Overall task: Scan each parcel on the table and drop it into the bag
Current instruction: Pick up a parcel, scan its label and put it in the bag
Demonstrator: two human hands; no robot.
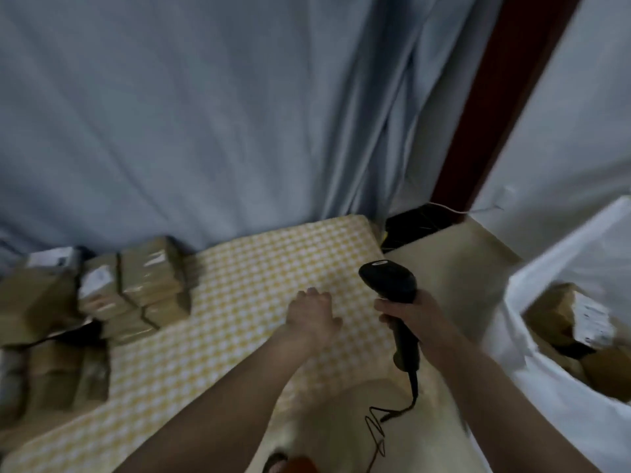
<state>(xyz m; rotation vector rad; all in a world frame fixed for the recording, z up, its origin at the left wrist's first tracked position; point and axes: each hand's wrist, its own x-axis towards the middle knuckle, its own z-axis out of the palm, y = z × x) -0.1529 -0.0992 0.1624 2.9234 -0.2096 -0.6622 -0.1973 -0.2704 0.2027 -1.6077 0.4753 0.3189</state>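
Several brown taped parcels (136, 288) are stacked on the left side of the table, which is covered by a yellow-and-white checked cloth (259, 268). My left hand (312, 314) hovers over the bare middle of the cloth with fingers relaxed and holds nothing. My right hand (406, 314) grips the handle of a black barcode scanner (389, 279), whose head points away over the table's right edge. At the right stands a white bag (546, 370), open at the top, with brown parcels (566, 317) inside.
A pale blue curtain (205, 114) hangs behind the table. A dark red door frame (495, 97) rises at the right. The scanner's coiled cable (375, 425) dangles towards the beige floor (461, 268). Dark wires lie in the corner (420, 223).
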